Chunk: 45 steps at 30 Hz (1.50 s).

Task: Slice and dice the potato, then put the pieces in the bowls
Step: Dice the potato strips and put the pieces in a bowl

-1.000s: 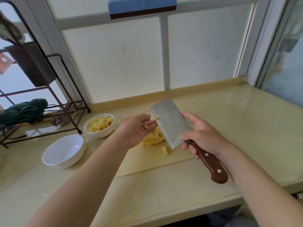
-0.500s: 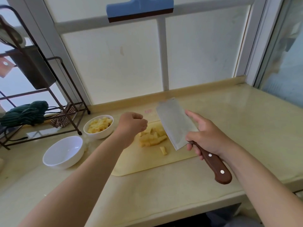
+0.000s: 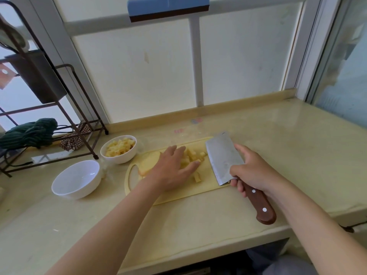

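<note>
The right hand [image 3: 254, 171] clamps the wood-handled steel cleaver [image 3: 223, 157]; the left hand [image 3: 170, 171], fingers straight and apart, rests on the small pale potato cubes [image 3: 195, 155] on the yellow cutting board [image 3: 178, 195]. Light, wet and probably slippery, they want scooping against the blade, not pinching, toward the two round white bowls [image 3: 77, 192].

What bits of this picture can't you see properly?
All in the head view:
- The left hand covers some diced potato, so the pieces underneath are hidden.
- The right hand hides where the cleaver blade joins its handle.
- The top edge cuts off the blue object.
- The wall of the far bowl hides how deep its pieces go.
</note>
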{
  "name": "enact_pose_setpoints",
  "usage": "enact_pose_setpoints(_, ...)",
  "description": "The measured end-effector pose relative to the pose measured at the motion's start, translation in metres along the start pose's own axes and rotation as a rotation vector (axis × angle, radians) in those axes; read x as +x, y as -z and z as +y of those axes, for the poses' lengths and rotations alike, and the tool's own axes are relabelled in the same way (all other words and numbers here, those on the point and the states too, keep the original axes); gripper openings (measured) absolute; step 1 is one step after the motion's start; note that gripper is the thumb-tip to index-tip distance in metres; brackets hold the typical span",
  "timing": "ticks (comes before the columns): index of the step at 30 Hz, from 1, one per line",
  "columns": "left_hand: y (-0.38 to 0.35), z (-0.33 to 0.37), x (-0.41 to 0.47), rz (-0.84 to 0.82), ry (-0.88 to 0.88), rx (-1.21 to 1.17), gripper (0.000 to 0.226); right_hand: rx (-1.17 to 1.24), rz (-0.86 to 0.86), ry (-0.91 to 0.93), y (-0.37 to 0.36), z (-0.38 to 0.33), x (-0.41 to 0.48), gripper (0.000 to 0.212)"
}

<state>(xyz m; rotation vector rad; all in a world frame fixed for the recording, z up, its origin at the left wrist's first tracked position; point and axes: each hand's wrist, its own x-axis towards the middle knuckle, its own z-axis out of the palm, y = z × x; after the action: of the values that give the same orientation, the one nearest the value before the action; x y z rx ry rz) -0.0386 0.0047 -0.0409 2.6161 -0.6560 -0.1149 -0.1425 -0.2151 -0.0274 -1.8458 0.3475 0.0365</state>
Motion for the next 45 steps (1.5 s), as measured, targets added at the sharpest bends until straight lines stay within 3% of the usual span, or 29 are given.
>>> enact_pose_setpoints(10,0.0,0.002,0.01,0.074,-0.073,-0.161,0.077,-0.021,-0.025,-0.01,-0.021,-0.004,-0.008,0.08)
enact_pose_setpoints(15,-0.001,-0.003,0.01,0.005,-0.113,-0.024,0.111,-0.116,-0.018,0.016,-0.034,-0.008,-0.006,0.081)
enact_pose_setpoints(20,0.0,-0.009,0.01,-0.11,-0.137,-0.019,0.127,-0.123,-0.005,0.022,-0.034,-0.004,-0.005,0.078)
enact_pose_setpoints(23,-0.001,-0.009,0.006,-0.085,-0.155,0.019,0.119,-0.133,-0.003,0.02,-0.035,-0.002,-0.005,0.076)
enact_pose_setpoints(28,-0.007,-0.004,0.007,0.033,-0.15,0.024,0.086,-0.124,0.007,0.036,-0.034,-0.001,-0.007,0.068)
enact_pose_setpoints(35,-0.011,0.005,0.017,0.064,-0.107,0.049,0.065,-0.12,0.003,0.034,-0.035,-0.003,-0.009,0.053)
enact_pose_setpoints(40,-0.015,0.014,0.025,0.124,-0.057,0.016,0.059,-0.188,0.013,-0.001,-0.04,-0.005,-0.009,0.076)
enact_pose_setpoints(45,-0.015,0.014,0.027,0.125,-0.038,-0.056,0.056,-0.194,-0.012,-0.009,-0.063,-0.014,-0.009,0.08)
